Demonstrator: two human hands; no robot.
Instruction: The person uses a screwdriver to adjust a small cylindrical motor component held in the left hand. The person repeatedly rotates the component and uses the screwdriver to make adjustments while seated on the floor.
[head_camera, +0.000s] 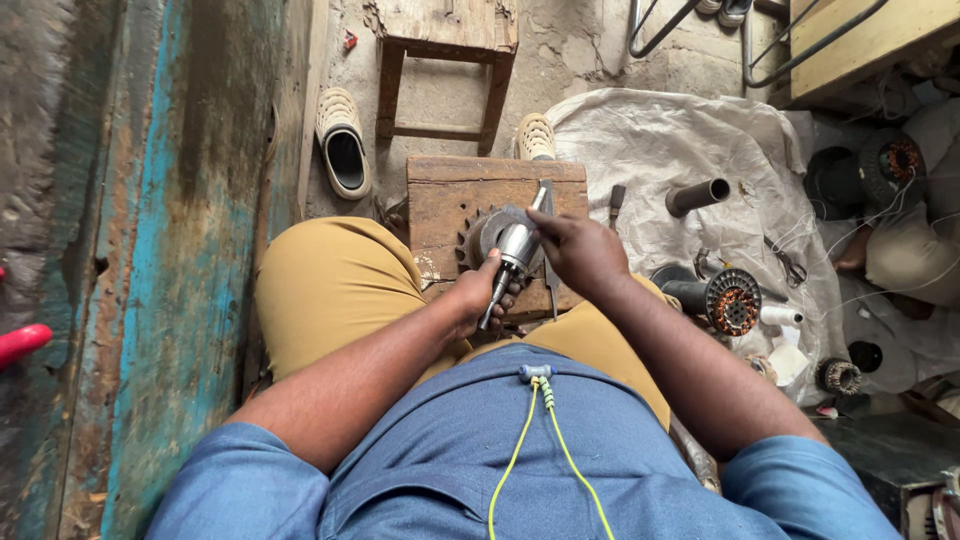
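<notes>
Seated over a small wooden bench (440, 200), the left hand (478, 292) grips a metal motor shaft (512, 255) on it while the right hand (578, 248) clasps a slim tool (543, 198) above; judging by the narrow contact, that tool could slip onto fingers.

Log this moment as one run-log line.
left hand: grips metal shaft | right hand: holds flat tool | support: wooden block

A shiny silver motor shaft (517, 250) lies over a brown, stained wooden block (445, 205). The trousers (335, 285) are mustard tan, the shirt (470, 450) blue, crossed by a yellow-green cord (520, 445). The wall (175, 250) shows peeling turquoise paint over rusty brown. A cream sandal (342, 142) sits on grey floor; the sheet (660, 150) is off-white.
</notes>
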